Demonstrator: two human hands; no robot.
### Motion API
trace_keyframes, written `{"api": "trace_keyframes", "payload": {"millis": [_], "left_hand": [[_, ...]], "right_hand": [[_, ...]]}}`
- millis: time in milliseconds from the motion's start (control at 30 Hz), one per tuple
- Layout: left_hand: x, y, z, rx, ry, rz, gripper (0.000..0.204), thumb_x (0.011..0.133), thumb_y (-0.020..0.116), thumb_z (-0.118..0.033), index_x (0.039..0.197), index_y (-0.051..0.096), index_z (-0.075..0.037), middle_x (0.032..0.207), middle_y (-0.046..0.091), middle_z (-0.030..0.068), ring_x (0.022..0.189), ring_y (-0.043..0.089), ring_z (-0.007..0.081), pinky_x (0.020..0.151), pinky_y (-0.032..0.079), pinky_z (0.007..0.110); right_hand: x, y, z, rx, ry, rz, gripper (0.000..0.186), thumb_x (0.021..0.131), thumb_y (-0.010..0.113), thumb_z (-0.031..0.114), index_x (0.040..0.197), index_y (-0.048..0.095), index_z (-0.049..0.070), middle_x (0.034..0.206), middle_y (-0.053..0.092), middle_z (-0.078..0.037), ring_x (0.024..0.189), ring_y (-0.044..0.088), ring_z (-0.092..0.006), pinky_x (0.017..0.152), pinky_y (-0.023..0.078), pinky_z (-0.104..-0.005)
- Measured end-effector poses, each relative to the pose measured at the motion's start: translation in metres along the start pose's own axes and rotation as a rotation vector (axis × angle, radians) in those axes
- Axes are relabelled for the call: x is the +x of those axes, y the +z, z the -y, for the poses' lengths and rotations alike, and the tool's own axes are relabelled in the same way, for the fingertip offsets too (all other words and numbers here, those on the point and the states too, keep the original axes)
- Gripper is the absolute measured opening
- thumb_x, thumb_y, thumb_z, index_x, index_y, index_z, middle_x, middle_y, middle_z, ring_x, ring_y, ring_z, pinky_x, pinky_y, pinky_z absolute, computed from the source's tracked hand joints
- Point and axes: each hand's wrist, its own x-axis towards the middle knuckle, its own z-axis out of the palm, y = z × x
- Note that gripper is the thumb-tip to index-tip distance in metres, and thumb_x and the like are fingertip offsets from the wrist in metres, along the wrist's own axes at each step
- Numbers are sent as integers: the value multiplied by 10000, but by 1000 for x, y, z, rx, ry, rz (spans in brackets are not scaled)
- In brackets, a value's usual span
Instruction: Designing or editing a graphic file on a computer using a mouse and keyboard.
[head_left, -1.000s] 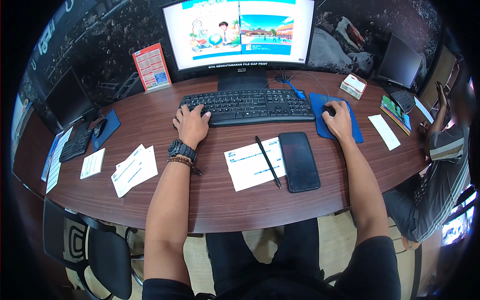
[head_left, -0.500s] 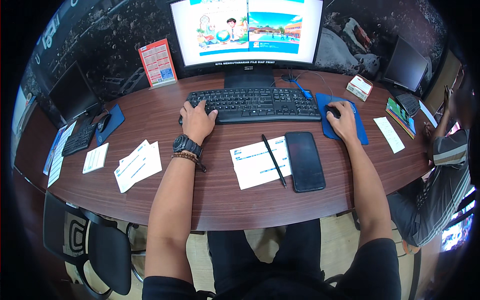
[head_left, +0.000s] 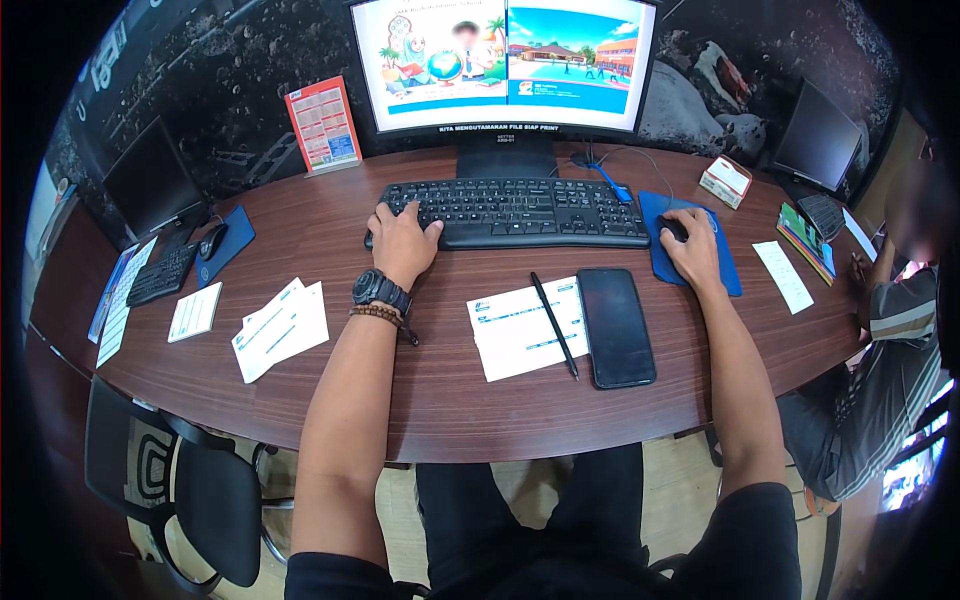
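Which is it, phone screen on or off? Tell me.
Off. The phone lies flat on the desk beside the pen, its face uniformly black and unlit.

From my feed, both forearms are bare up past the elbows. Short black sleeves show only at the bottom edge, at about 7 o'clock and 5 o'clock. On the wrist of the left hand (head_left: 402, 243) I see a chunky black watch (head_left: 380, 291) with a round face and a thick strap. Just below it, toward 6 o'clock, sits a bracelet of small brown beads (head_left: 383, 319). The right hand (head_left: 692, 250) and its wrist carry nothing. Between the arms at 6 o'clock, I make out dark trousers (head_left: 520, 520) over both legs.
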Motion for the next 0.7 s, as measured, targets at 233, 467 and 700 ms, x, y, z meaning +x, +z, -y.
{"api": "trace_keyframes", "payload": {"millis": [233,467,700], "left_hand": [[1,-3,-1,6,-14,30,577,897,695,-372,1346,585,-28,1358,456,285,1247,453,464,1038,437,525],[2,-1,2,15,7,25,578,896,696,-368,1346,581,-24,1336,469,293,1235,460,467,1033,435,526],[2,-2,2,19,3,26,580,891,701,-367,1342,584,-23,1334,472,291,1234,461,466,1035,428,529]], "right_hand": [[0,-1,2,11,2,6,323,801,657,206,1083,709,57,1144,613,-164,1082,604,-356,951,486,-413],[-1,1,1,14,5,-1,328,800,666,209,1087,706,55,1148,614,-165,1086,604,-357,959,484,-413],[0,0,1,19,6,6,328,802,658,204,1091,705,56,1148,614,-168,1091,603,-359,961,483,-411]]}}
